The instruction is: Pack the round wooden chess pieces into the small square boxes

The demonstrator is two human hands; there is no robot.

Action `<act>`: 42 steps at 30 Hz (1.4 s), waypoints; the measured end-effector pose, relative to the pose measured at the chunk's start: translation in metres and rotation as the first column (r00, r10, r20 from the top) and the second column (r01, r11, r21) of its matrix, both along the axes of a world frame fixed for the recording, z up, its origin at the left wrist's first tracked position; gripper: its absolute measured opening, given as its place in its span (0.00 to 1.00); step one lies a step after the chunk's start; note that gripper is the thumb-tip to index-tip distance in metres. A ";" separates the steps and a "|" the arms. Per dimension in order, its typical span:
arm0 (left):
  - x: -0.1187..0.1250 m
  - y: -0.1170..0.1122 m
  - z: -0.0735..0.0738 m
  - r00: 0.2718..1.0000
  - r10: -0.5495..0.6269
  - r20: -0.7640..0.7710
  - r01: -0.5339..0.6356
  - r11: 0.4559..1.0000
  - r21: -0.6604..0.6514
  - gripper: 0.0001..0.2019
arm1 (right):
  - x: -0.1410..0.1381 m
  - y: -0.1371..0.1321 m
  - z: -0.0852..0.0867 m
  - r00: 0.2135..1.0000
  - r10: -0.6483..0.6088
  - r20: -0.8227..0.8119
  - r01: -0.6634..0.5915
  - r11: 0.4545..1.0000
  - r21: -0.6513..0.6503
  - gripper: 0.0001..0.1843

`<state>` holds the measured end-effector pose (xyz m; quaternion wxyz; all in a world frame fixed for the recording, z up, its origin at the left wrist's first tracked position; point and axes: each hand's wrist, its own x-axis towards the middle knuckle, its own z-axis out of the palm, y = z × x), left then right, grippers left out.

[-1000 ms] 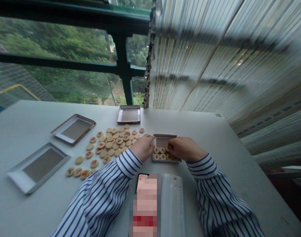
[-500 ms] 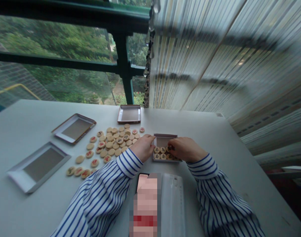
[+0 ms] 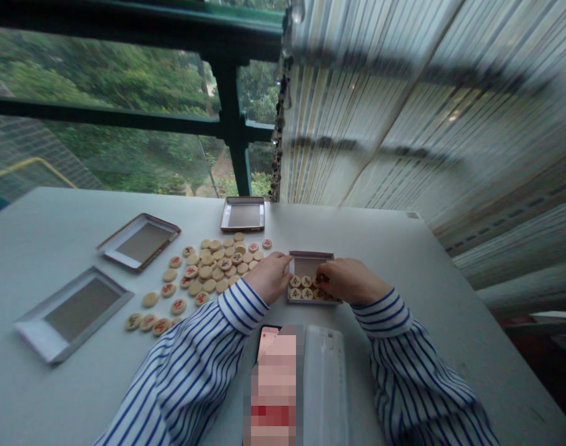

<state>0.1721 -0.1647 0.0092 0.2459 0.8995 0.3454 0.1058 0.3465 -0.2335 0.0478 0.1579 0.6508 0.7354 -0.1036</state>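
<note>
A shallow cardboard box (image 3: pixel 311 254) lies on the table between my hands. Round wooden Chinese chess pieces (image 3: pixel 295 294) with black characters fill its near part in two rows, face up. My left hand (image 3: pixel 270 277) grips the box's left wall, fingers closed on the edge. Inside the box's right side, the bent fingers of my right hand (image 3: pixel 352 280) pinch a chess piece (image 3: pixel 317 282) at the right of the upper row; they partly cover it. Left of my left hand spreads a loose heap of chess pieces (image 3: pixel 208 272), some blank side up, others showing red or black characters.
Three shallow trays or lids stand on the table (image 3: pixel 380 241): a grey one (image 3: pixel 118 282), a brown-edged one (image 3: pixel 174 233), and another (image 3: pixel 243 230) at the back. Before me lie a phone (image 3: pixel 270 337), partly blurred out, and a translucent white case (image 3: pixel 324 384). A window and a string curtain (image 3: pixel 357 124) border the table.
</note>
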 end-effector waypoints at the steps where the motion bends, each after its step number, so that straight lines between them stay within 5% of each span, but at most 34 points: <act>1: 0.000 0.000 -0.001 1.000 -0.003 0.003 0.003 1.000 0.002 0.18 | 0.000 0.000 0.000 1.000 -0.001 -0.001 0.001 1.000 -0.004 0.15; 31: -0.002 0.001 0.004 1.000 -0.006 -0.017 0.006 1.000 -0.001 0.19 | 0.004 -0.002 0.004 1.000 -0.013 0.002 0.013 0.999 0.046 0.15; 42: -0.003 0.001 0.005 1.000 0.001 -0.010 -0.001 1.000 0.012 0.18 | -0.011 0.001 0.002 0.994 0.107 -0.038 -0.104 0.992 0.074 0.13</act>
